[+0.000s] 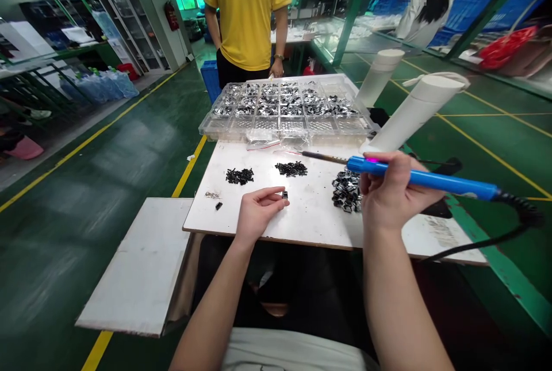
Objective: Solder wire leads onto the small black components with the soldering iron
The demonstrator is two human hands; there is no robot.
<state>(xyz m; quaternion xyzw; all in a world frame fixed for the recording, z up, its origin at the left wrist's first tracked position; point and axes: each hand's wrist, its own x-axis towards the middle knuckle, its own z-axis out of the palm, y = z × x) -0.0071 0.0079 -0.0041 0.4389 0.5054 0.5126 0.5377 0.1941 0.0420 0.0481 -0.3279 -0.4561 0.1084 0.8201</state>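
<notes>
My left hand (261, 214) pinches a small black part (285, 194) between thumb and fingertips, just above the white board (314, 224). In my right hand (390, 190) is a blue-handled soldering iron (448, 181), its dark shaft pointing left over the board, apart from the small part. Two heaps of tiny black pieces lie beyond my left hand, a left heap (240, 176) and a middle heap (291, 169). Beside my right wrist sits a pile of shiny black frame-like parts (346, 191), partly hidden by the hand. One loose black piece (219, 206) lies near the board's left edge.
A clear compartment tray (207, 125) full of small parts stands at the back, with plastic bags (263, 144) before it. Two white tubes (416, 112) rise on the right. The iron's black cord (470, 247) hangs right. A person in a yellow shirt (248, 14) stands opposite.
</notes>
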